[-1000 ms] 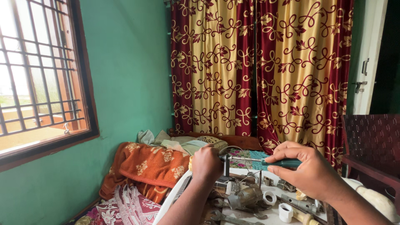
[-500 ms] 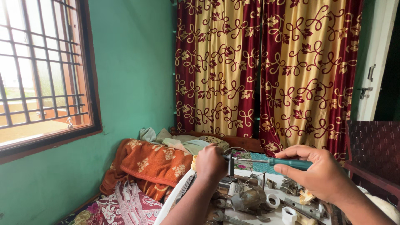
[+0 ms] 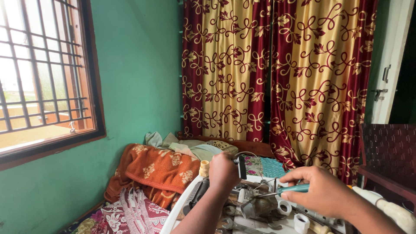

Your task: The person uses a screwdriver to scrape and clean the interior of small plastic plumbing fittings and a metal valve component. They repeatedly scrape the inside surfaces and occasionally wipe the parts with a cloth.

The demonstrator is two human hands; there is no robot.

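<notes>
The right hand (image 3: 323,190) has its grip closed around the teal handle of a screwdriver (image 3: 292,189), whose thin shaft runs leftward and slightly down toward a grey metal part (image 3: 255,207) on the white desk (image 3: 173,216). The left hand (image 3: 223,171) is closed over a dark, boxy object (image 3: 240,167) just above that part; what exactly it clamps is hard to tell from this angle. The screwdriver tip sits between the two hands, close to the left fingers and just above the metal part.

A likely risk: the tip could slip off whatever it bears on and jab the left hand, since the two are so near. The desk is crowded too, with a spanner (image 3: 236,225), white plastic fittings (image 3: 300,222) and a roll of tape (image 3: 284,207) right beneath the hands, so a jolt might knock small pieces off its edge.

Beyond lie an orange blanket (image 3: 160,169) on a bed, patterned curtains (image 3: 277,73), a green wall and a barred window (image 3: 41,73).
</notes>
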